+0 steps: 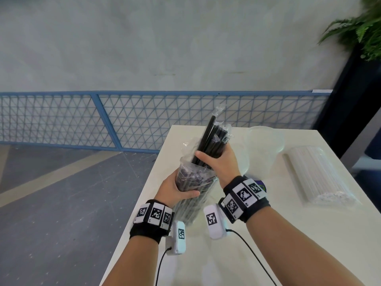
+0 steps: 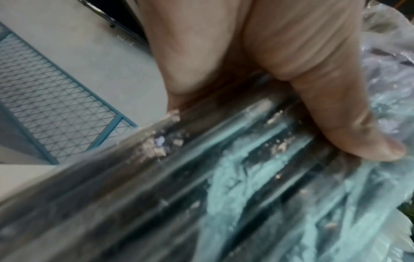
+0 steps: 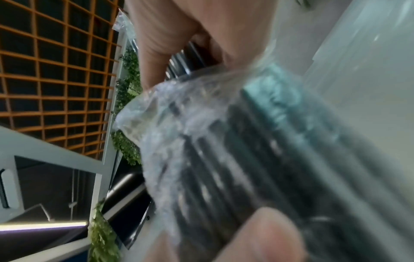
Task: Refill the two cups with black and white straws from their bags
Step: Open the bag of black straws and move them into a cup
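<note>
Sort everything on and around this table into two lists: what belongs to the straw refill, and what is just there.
Part of the job:
- bag of black straws, gripped by the left hand
- bunch of black straws, held by the right hand
- bag of white straws, lying on the table
- clear cup

Just there:
- plant
- blue mesh fence

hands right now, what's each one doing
Left hand: grips the bag of black straws.
Right hand: grips a bunch of black straws.

White table (image 1: pixel 237 254) stands before a blue mesh fence (image 1: pixel 144 118); a potted fern (image 1: pixel 362 27) stands right of the fence.
</note>
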